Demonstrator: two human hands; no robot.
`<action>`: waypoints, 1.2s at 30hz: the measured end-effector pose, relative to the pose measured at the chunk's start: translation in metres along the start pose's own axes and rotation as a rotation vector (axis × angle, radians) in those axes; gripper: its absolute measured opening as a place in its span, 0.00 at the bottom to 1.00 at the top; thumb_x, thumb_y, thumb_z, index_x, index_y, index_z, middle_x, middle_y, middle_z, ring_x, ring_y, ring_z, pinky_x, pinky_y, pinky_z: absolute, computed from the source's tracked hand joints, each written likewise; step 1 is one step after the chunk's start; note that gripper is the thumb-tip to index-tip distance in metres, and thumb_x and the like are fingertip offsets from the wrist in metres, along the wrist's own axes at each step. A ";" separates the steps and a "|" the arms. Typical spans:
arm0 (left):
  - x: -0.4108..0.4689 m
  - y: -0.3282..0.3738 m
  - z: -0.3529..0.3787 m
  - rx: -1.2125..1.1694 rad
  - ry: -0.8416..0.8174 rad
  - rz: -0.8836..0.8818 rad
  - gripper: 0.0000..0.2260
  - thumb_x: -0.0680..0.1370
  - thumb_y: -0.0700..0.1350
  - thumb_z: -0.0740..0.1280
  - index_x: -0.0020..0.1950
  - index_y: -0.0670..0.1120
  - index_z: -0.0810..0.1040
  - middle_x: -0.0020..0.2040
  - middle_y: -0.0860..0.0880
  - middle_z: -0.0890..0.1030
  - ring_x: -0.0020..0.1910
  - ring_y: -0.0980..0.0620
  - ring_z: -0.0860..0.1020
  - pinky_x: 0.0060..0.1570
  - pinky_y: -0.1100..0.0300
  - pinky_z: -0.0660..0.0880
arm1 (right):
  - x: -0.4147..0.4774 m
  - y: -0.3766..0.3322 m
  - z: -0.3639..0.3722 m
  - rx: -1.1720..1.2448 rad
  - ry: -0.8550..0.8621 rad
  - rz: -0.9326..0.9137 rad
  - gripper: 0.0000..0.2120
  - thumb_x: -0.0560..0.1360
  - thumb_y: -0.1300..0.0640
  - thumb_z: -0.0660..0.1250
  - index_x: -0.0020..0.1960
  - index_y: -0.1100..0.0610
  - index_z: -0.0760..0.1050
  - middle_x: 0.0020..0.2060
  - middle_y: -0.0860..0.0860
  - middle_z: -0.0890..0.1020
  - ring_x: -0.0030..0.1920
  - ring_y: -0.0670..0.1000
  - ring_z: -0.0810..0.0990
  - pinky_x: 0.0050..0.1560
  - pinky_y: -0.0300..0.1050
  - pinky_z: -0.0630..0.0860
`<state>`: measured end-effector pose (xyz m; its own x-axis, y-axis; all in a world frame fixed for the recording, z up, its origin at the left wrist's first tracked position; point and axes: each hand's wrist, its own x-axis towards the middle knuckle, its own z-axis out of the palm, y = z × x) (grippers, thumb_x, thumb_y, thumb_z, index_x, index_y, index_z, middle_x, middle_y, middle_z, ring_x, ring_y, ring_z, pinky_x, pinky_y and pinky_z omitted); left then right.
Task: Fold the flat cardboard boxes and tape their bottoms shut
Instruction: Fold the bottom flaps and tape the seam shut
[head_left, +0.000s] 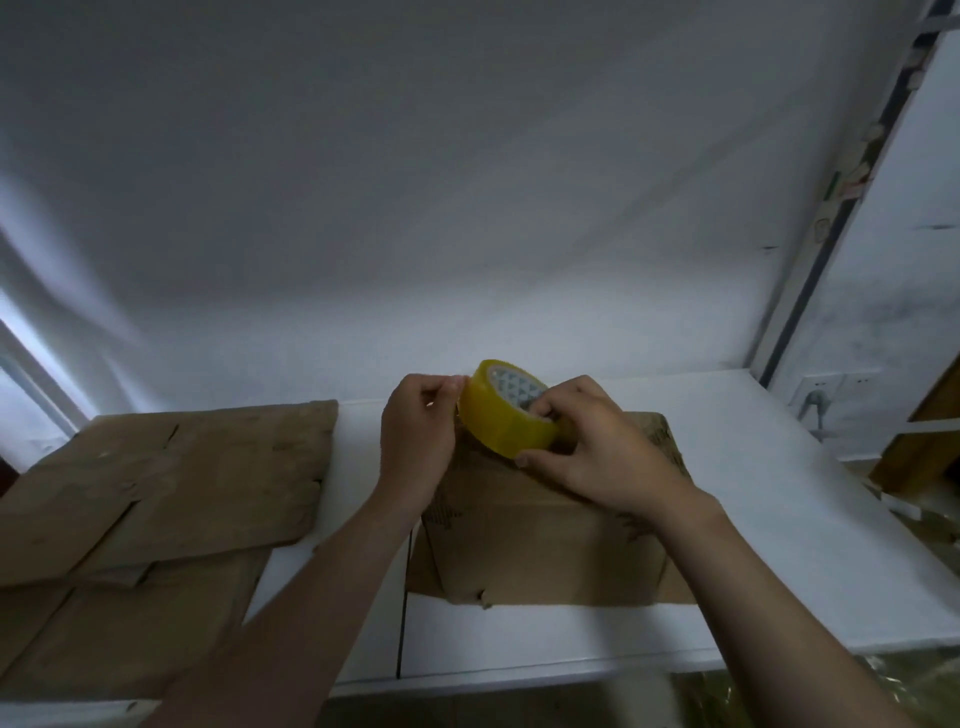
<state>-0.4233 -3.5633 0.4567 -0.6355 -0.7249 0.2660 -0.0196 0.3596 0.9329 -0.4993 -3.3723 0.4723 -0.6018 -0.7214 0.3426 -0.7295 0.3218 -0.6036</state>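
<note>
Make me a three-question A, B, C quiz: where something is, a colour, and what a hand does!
1. Where are the flat cardboard sheets? A. left of the box B. on the box C. right of the box
2. What colour is the tape roll? A. blue B. yellow C. red
3. What is the right hand doing? A. hanging idle B. holding scissors C. gripping the tape roll
Answers: 1 A, they lie at the picture's left; 2 B, it looks yellow; 3 C, its fingers curl round it.
</note>
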 end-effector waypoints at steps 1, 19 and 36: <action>-0.002 -0.005 0.001 -0.087 0.004 -0.102 0.07 0.81 0.49 0.67 0.53 0.48 0.82 0.49 0.53 0.83 0.51 0.52 0.82 0.48 0.51 0.83 | 0.004 0.000 -0.002 0.017 -0.007 -0.016 0.13 0.72 0.47 0.77 0.53 0.44 0.77 0.53 0.45 0.73 0.55 0.40 0.72 0.54 0.30 0.68; -0.014 0.009 0.000 0.108 -0.242 -0.146 0.14 0.81 0.43 0.58 0.46 0.34 0.79 0.45 0.36 0.81 0.47 0.38 0.80 0.51 0.41 0.77 | 0.018 -0.011 -0.024 0.274 -0.102 0.078 0.23 0.76 0.46 0.73 0.66 0.40 0.66 0.54 0.46 0.75 0.51 0.48 0.78 0.48 0.43 0.79; -0.015 0.004 -0.003 -0.042 -0.177 -0.116 0.13 0.78 0.39 0.60 0.33 0.44 0.72 0.35 0.44 0.76 0.39 0.44 0.76 0.43 0.46 0.74 | 0.004 0.034 -0.018 0.105 0.050 -0.086 0.35 0.75 0.71 0.64 0.71 0.36 0.69 0.56 0.44 0.74 0.56 0.47 0.75 0.54 0.56 0.76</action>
<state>-0.4119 -3.5527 0.4570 -0.7564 -0.6443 0.1127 -0.0711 0.2523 0.9650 -0.5320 -3.3533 0.4659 -0.5557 -0.7113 0.4305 -0.7428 0.1920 -0.6414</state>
